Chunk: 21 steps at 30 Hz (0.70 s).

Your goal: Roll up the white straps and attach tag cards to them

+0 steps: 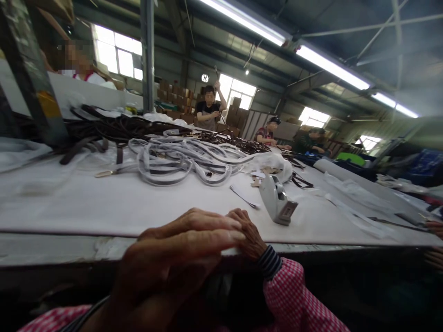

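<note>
My left hand lies flat on the front edge of the white-topped table, fingers stretched out and close together, holding nothing. Its fingertips overlap my right hand, which is curled on the same edge and wears a red-checked sleeve. The right hand's fingers are partly hidden, so I cannot tell if they grip anything. Nearest to both hands is a grey tape dispenser, a short way beyond the right hand. A thin paper strip lies next to it.
A tangle of white straps lies mid-table, with dark brown straps behind it and a white roll to the right. Other people work at the far end and top left. Another person's hand shows at the right edge.
</note>
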### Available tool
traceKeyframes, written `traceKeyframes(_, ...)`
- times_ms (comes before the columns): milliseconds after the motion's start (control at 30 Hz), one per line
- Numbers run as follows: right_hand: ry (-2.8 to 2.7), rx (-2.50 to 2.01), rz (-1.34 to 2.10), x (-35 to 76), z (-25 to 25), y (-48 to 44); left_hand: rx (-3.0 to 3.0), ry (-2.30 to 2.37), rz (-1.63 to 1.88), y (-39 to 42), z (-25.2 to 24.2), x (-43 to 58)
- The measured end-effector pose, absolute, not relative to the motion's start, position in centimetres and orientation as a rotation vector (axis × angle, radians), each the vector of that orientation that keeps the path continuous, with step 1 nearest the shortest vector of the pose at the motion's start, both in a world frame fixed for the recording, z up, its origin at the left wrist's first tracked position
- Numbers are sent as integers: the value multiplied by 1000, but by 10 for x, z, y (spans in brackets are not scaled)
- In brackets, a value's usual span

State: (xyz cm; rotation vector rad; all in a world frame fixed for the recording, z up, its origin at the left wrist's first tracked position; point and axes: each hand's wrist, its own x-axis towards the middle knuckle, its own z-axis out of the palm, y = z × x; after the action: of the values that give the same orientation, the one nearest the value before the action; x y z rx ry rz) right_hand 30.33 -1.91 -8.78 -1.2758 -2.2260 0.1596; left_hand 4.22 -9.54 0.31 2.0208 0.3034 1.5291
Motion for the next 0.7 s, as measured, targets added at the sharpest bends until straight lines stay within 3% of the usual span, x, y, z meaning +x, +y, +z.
traceKeyframes(467, -2200, -1293, 150, 301, -87, -21, 1764, 490, 1351, -62, -15, 60)
traceKeyframes(700, -2207, -1303, 167, 300, -85, -20, 1809, 294, 1325, -98, -1, 45)
